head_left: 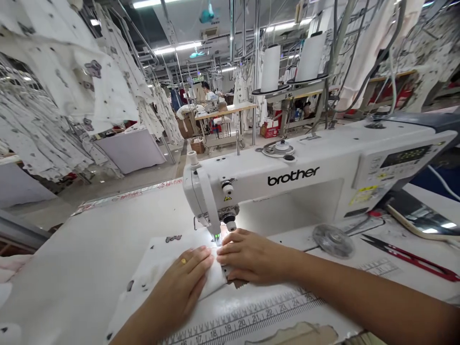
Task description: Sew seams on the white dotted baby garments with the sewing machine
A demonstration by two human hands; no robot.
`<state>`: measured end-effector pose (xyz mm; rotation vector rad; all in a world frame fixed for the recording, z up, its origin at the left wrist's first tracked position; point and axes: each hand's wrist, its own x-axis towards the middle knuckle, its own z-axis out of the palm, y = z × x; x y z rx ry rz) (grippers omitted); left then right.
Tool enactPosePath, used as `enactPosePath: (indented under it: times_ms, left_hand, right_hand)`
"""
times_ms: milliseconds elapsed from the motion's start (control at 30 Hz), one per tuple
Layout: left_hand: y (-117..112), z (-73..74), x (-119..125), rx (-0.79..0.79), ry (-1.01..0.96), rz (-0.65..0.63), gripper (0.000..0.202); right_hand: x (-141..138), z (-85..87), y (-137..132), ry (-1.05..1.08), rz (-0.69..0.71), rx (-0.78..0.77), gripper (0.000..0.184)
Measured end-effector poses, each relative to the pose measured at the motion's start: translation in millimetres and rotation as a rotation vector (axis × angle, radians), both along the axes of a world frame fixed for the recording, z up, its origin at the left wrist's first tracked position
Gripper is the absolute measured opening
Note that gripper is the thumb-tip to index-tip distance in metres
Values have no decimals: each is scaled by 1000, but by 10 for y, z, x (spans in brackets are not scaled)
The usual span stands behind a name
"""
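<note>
A white sewing machine stands on the table, its needle area lit. White printed fabric lies flat beneath the presser foot and spreads to the left. My left hand, wearing a ring, rests flat on the fabric just in front of the foot, fingers stretched out. Close beside the needle, my right hand lies on the fabric's right edge with its fingers extended. Its fingertips touch the cloth near the foot. A small brown patch shows under the right hand.
Red-handled thread snips, a clear round bobbin case and a phone lie on the right. A printed ruler runs along the front. Thread cones stand behind the machine; printed garments hang at the left. A person sits far back.
</note>
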<state>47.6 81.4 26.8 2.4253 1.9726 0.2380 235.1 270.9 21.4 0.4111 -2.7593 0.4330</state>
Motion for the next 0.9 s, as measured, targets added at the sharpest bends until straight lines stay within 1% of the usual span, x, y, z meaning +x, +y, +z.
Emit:
enactPosePath:
  times_ms: [100, 233, 367, 567, 900]
  left_hand:
    - [41, -14, 14, -8, -34, -17, 50]
    - [184, 4, -2, -16, -74, -63, 51]
    - [294, 12, -65, 17, -106, -74, 49]
    - [352, -35, -159, 7, -93, -48, 50]
    - [382, -37, -155, 27, -115, -40, 50]
  right_hand:
    - [16, 20, 10, 30, -11, 73, 28]
    - [40, 47, 65, 109, -1, 133, 23]
    - [36, 52, 134, 104, -33, 131, 21]
    - [21, 36, 191, 37, -103, 133, 23]
    - [36, 21, 186, -11, -146, 82, 25]
